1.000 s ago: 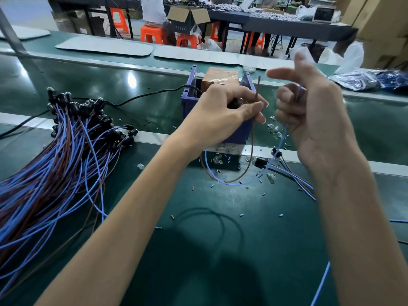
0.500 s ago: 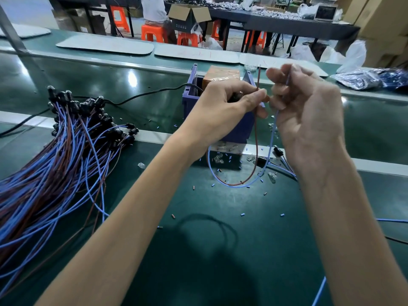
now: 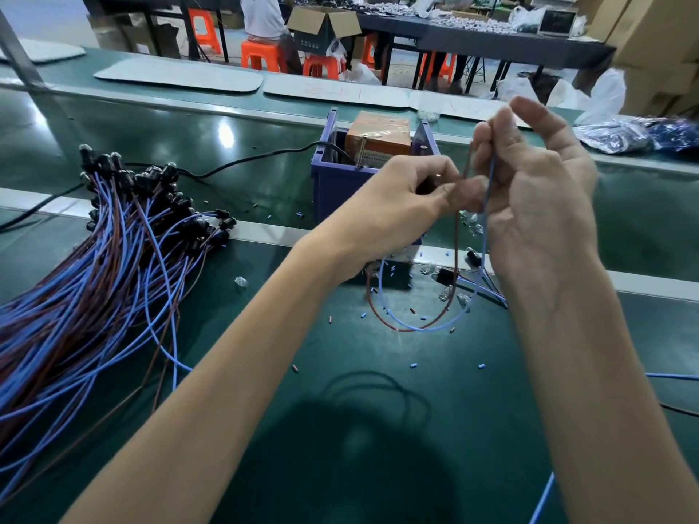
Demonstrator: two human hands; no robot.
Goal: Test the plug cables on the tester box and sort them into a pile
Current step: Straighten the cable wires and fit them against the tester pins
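Note:
A plug cable point(image 3: 412, 327) with one blue and one brown wire hangs in a loop between my hands, above the green belt. My left hand point(image 3: 397, 206) pinches the wires near the brown end, just in front of the blue tester box point(image 3: 333, 183). My right hand point(image 3: 529, 183) is raised beside it, fingers curled round the blue wire. An orange unit point(image 3: 382, 136) sits inside the box. The pile of sorted cables point(image 3: 94, 281), blue and brown with black plugs, lies at the left.
Small cut bits of wire sleeve point(image 3: 414, 365) and clear pieces dot the belt near the box. More cables point(image 3: 488, 285) lie at the right behind my right hand. A black cord point(image 3: 242, 162) runs left from the box. Plastic bags point(image 3: 620, 136) sit at far right.
My right hand closed in toward the left hand and took hold of the blue wire; the hanging loop has dropped a little lower. The left hand stayed in front of the box.

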